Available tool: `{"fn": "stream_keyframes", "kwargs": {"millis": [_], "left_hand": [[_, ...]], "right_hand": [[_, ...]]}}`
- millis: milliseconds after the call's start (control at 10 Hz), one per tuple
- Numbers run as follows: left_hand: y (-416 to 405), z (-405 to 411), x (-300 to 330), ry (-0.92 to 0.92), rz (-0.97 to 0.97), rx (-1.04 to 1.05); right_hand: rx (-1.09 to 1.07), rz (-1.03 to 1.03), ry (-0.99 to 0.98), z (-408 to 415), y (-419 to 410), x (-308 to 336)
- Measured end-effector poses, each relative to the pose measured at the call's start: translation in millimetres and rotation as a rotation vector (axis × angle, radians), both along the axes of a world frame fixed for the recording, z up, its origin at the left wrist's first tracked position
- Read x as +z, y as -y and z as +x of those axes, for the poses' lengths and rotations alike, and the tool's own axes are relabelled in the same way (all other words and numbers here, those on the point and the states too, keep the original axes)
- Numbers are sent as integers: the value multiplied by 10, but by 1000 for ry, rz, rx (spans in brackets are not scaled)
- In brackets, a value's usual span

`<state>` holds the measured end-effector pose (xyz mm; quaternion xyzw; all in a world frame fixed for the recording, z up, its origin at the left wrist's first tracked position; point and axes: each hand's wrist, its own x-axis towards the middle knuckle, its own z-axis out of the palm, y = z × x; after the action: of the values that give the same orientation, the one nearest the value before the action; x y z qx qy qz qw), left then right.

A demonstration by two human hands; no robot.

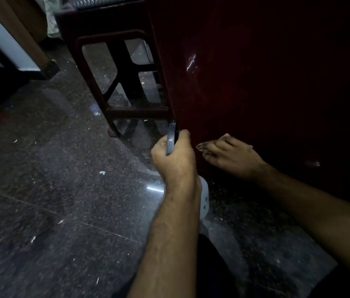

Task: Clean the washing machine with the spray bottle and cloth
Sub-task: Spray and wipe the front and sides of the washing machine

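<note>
Two hands, left hand (175,154) gripping spray bottle (203,197)

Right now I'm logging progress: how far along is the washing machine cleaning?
Done: unclear; the dim light hides which parts are clean. In hand: left hand grips the spray bottle; right hand presses low on the red washing machine, the cloth barely visible. Left: cannot tell.

We see a dim, grainy picture: the washing machine (266,82) is nearly black-red with one small glint, the polished floor (51,190) throws back pale streaks of glare, and edges bend and blur
</note>
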<state>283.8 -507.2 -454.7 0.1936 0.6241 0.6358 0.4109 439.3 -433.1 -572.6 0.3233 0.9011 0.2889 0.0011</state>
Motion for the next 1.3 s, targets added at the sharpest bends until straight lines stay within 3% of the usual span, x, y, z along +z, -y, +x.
{"fn": "stream_keyframes", "kwargs": {"millis": [200,300,400,500,700,800,900,1000,1200,1300], "left_hand": [[-32,123,-102,122,-41,1],[-41,83,-165,83,-92,-56],[43,-86,-357,-10,-77,-126],[129,-375,-608,-136,-125,-222],[190,-583,-701,-297,-163,-341],[151,-500,-717,-279,-139,-407],[79,-398,-738,-288,-105,-452],[38,-261,-832,-353,-71,-479],[145,98,-992,-452,-62,-639],[210,223,-1049,-589,-54,-722]], "right_hand": [[68,228,-294,-624,-289,370],[28,74,-265,-814,-377,175],[-20,-214,-393,-820,-248,-170],[36,44,-189,-610,-160,-412],[72,49,-323,-309,-293,-417],[30,23,-196,-300,-372,-271],[126,-142,-180,28,-258,-297],[92,-150,-177,510,10,-141],[31,196,72,1016,217,197],[37,235,173,1112,299,206]]}}
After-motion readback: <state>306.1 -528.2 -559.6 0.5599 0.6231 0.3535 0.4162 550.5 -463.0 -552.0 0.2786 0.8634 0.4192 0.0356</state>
